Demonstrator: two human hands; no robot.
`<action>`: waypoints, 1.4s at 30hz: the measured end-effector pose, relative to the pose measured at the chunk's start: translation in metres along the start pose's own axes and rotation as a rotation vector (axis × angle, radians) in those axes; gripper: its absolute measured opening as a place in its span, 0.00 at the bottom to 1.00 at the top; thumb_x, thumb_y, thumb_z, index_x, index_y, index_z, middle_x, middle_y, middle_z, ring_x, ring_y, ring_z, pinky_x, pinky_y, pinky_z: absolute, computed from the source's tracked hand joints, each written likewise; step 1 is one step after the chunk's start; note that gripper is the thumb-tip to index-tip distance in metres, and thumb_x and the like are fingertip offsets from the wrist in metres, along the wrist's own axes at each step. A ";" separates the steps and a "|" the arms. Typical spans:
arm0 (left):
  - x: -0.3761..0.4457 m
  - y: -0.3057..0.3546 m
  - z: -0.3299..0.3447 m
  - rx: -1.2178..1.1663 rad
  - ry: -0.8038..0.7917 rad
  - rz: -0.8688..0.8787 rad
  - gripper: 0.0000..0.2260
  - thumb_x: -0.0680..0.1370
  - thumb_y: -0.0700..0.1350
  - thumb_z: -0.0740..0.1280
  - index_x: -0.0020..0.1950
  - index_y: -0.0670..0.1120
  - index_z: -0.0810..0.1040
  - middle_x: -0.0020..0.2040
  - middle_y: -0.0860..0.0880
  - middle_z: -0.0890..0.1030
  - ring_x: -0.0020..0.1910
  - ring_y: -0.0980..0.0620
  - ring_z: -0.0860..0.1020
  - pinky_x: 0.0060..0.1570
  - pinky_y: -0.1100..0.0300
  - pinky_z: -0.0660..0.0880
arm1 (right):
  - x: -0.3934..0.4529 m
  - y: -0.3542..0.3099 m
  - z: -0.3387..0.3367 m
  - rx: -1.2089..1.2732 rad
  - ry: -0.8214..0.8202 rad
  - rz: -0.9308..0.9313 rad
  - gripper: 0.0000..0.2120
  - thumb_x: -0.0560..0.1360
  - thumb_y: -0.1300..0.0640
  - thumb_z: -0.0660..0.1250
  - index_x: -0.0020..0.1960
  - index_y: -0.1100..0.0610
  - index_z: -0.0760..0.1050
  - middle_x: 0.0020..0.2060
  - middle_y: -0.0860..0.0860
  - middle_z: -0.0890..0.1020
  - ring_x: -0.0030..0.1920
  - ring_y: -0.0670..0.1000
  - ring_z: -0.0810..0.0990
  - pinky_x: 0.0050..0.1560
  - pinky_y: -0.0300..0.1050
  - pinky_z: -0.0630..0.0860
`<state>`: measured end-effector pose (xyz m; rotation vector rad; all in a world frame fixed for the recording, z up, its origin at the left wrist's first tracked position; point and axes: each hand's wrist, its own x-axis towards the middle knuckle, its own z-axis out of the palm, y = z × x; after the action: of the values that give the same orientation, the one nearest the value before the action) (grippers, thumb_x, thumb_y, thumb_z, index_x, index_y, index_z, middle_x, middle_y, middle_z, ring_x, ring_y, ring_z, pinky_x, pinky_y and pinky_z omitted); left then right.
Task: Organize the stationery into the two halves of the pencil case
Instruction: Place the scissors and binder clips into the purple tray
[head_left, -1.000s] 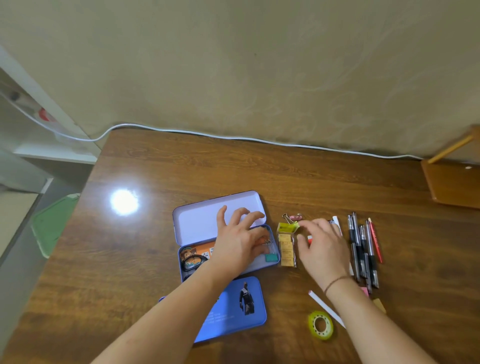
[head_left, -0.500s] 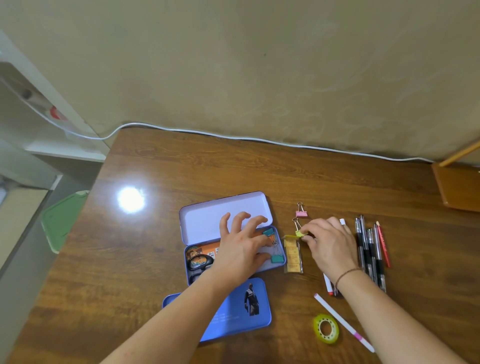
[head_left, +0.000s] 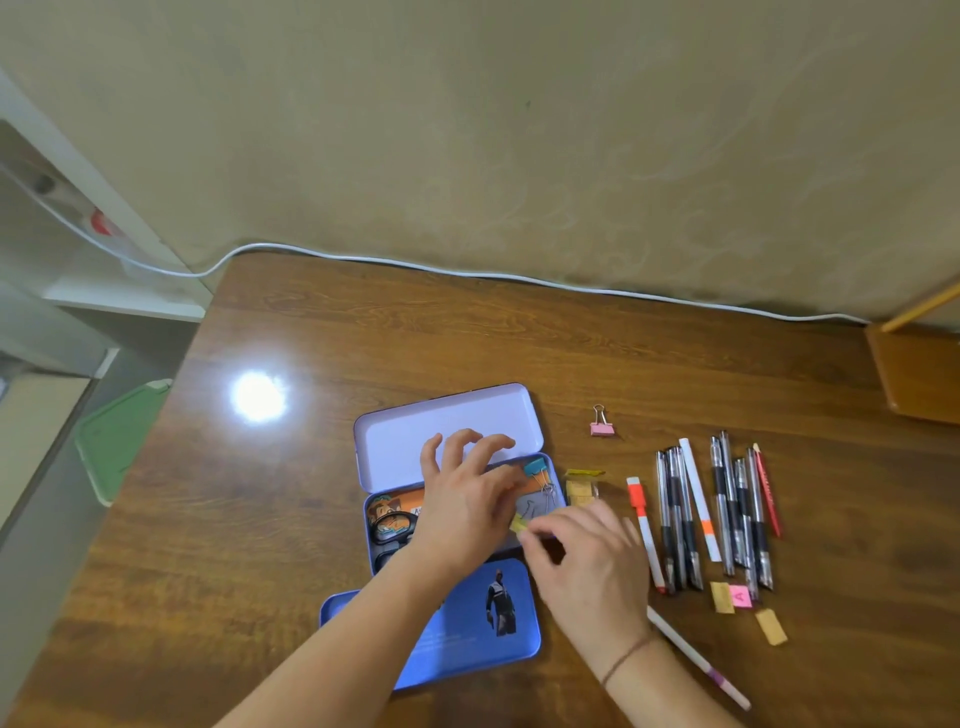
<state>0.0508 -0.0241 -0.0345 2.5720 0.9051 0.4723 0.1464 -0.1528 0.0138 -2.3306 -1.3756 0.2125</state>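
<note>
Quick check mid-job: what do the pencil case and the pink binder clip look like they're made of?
The pencil case looks like thin painted metal: a smooth lilac tray with a rolled rim and rounded corners, though glossy plastic can't be ruled out. The pink binder clip appears to be painted sheet metal with bare wire loop handles.

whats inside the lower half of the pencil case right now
In the lower half of the pencil case: black scissors, an orange printed card, a teal binder clip and a yellow clip at the right hand's fingertips. The left hand covers the middle, so anything there is hidden.
</note>
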 end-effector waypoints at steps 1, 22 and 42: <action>0.000 -0.001 0.000 0.009 -0.011 0.003 0.07 0.71 0.46 0.69 0.46 0.56 0.83 0.60 0.53 0.79 0.60 0.42 0.71 0.63 0.37 0.62 | -0.001 -0.001 0.005 -0.025 -0.017 0.018 0.04 0.68 0.48 0.74 0.39 0.46 0.82 0.35 0.40 0.81 0.40 0.46 0.75 0.38 0.45 0.72; -0.007 0.000 -0.007 -0.033 -0.122 0.033 0.11 0.68 0.50 0.65 0.48 0.58 0.81 0.63 0.55 0.76 0.63 0.44 0.70 0.67 0.39 0.56 | 0.014 0.012 0.018 -0.010 0.002 0.140 0.02 0.71 0.49 0.69 0.42 0.46 0.79 0.39 0.42 0.76 0.43 0.47 0.73 0.40 0.44 0.72; -0.020 -0.001 -0.009 -0.099 -0.070 -0.085 0.14 0.71 0.46 0.59 0.54 0.53 0.78 0.65 0.55 0.75 0.65 0.44 0.69 0.68 0.37 0.57 | 0.060 0.043 -0.042 -0.040 0.278 -0.001 0.05 0.73 0.50 0.71 0.46 0.50 0.84 0.41 0.45 0.84 0.44 0.49 0.76 0.42 0.45 0.70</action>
<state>0.0319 -0.0344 -0.0310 2.4339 0.9387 0.3903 0.2245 -0.1305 0.0379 -2.2877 -1.2534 -0.1370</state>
